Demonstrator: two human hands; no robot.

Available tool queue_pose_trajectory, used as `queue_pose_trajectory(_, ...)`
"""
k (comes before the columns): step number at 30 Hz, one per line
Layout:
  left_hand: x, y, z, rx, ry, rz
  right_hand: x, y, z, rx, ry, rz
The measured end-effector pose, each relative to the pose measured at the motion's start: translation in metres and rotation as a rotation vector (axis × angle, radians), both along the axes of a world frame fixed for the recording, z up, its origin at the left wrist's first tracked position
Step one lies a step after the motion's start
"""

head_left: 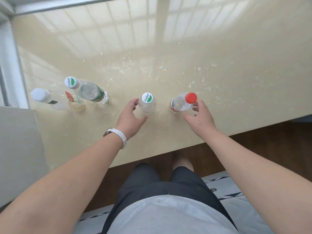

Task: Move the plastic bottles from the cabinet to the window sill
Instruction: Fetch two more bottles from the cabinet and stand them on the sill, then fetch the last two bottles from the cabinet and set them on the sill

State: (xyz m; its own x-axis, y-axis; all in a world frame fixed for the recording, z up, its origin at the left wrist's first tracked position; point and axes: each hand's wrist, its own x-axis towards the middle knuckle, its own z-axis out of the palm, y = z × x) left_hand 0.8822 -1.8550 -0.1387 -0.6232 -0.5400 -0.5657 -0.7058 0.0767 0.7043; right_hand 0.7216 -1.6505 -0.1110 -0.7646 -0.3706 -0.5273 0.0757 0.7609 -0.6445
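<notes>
- Head view, looking straight down: a person in a pale shirt and dark shorts stands at the near edge of a glossy beige window sill [168, 53], both bare forearms reaching out over it.
- On the sill, nearest its front edge, the left hand [130, 118], with a white watch [116, 135] on its wrist, curls round a clear bottle with a green-and-white cap [147, 103]; the fingers [135, 103] and thumb are spread round the body, and whether they press it cannot be told.
- Just right of that bottle, the right hand [200, 119] cups a red-capped bottle [183, 103], which leans to the right; its fingers [198, 103] lie against the shoulder under the cap, thumb below, and the grip looks loose.
- Well to the left of the green-capped bottle and a little farther back on the sill stand two more, untouched: a green-labelled bottle [89, 90] with the same kind of cap and, beside it toward the window frame [10, 65], a white-capped bottle [50, 97] with a red and green label.
- Beyond all four, the sill's polished surface mirrors the window's grid.
</notes>
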Motion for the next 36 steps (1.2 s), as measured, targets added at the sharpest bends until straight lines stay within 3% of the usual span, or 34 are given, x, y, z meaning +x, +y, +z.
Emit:
queue_pose_trajectory(5, 0.023, 0.003, 0.03, -0.033, 0.024, -0.014, 0.016, 0.022, 0.027, 0.09, 0.064, 0.046)
queue_pose_trajectory(11, 0.053, 0.004, 0.072, -0.189, 0.058, -0.153, 0.041, 0.042, 0.07, 0.309, 0.306, 0.393)
queue_pose_trajectory(14, 0.066, 0.004, 0.093, -0.315, 0.088, -0.24, 0.056, 0.05, 0.092, 0.365, 0.392, 0.451)
queue_pose_trajectory(23, 0.086, 0.016, 0.136, -0.654, 0.149, -0.522, 0.091, 0.063, 0.133, 0.464, 0.538, 0.516)
queue_pose_trajectory(36, -0.002, 0.069, 0.177, -0.754, 0.257, -0.771, 0.063, 0.091, 0.163, 0.475, 0.58, 0.454)
